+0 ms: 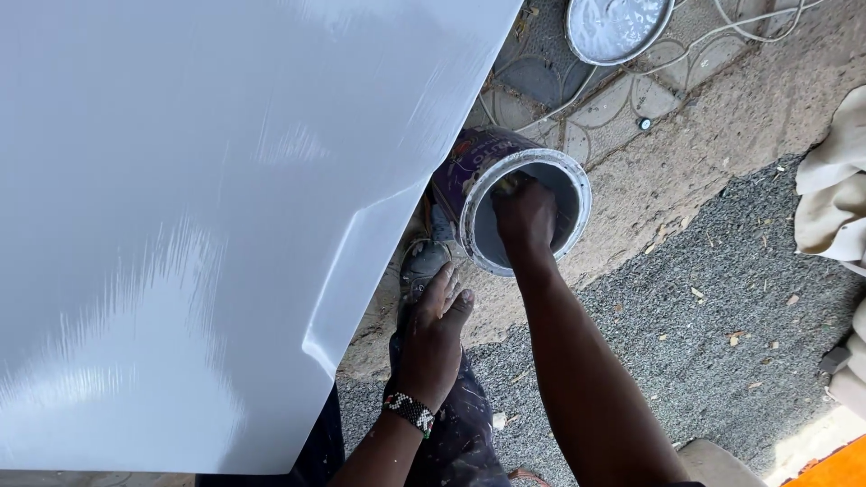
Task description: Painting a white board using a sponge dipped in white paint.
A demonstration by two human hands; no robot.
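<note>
Head view: right hand [525,215] inside the tilted paint can [514,203] (mouth toward camera), fingers hidden; left hand [433,334] fingers together.

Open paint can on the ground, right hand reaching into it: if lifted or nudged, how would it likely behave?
The paint can looks rigid metal, so it should hold its shape. It already leans, with the right hand inside, so a nudge might tip it. Its rim is smeared with white paint, so probably slippery. How full it is cannot be told.
</note>
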